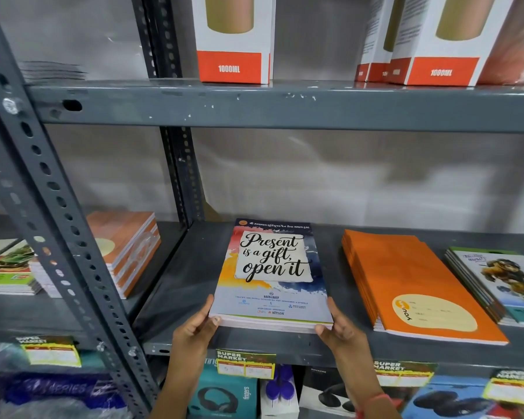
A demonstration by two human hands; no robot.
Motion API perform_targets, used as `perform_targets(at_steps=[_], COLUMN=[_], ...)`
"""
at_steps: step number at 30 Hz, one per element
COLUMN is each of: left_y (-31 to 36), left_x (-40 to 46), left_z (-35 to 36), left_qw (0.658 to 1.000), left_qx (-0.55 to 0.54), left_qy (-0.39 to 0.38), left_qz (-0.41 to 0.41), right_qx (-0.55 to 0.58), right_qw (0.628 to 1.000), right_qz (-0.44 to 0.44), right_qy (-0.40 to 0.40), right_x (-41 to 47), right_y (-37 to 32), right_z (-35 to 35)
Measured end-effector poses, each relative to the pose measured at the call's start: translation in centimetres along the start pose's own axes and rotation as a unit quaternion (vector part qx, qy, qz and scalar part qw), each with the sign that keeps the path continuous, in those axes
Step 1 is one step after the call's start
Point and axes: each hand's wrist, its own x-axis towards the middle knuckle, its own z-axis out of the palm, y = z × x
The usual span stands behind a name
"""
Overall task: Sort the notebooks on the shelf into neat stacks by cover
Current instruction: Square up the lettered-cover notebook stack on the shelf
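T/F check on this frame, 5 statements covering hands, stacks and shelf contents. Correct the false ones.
1. Both hands grip the stack topped by the "Present is a gift" notebook. True: left hand and right hand hold its near corners.
2. The orange notebook stack lies to the left of the held stack. False: it lies to its right.
3. The orange stack is squared up. False: its notebooks are fanned, with edges stepped.
4. Boxes marked 1000ML stand on the shelf above. True.
5. The cartoon-cover stack sits on top of the orange stack. False: it lies on the shelf, farther right, beside it.
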Motion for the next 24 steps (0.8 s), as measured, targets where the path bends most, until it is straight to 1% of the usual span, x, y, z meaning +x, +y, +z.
perform_targets(at_steps=[6,12,15,24], left_y=[-0.3,0.6,0.7,-0.1], left_x=[0.1,-0.5,-0.5,0.3], left_z=[0.4,0.6,1.2,1.5], left_qw=[0.999,0.999,0.999,0.995], left_qx=[-0.004,-0.008,-0.014,-0.061], left_qy=[0.044,0.032,0.032,0.077], left_qz=[0.006,-0.006,-0.004,-0.003], right_qx=[-0.013,-0.014,-0.019,-0.017], right_qw=[1.0,1.0,1.0,0.999], right_qz=[-0.005,0.013,0.009,0.011], right_qy=[0.01,0.001,0.003,0.038], right_x=[0.1,0.2,0.2,0.6], right_y=[0.0,-0.3,-0.3,0.5], right_z=[0.1,-0.2,-0.1,0.1])
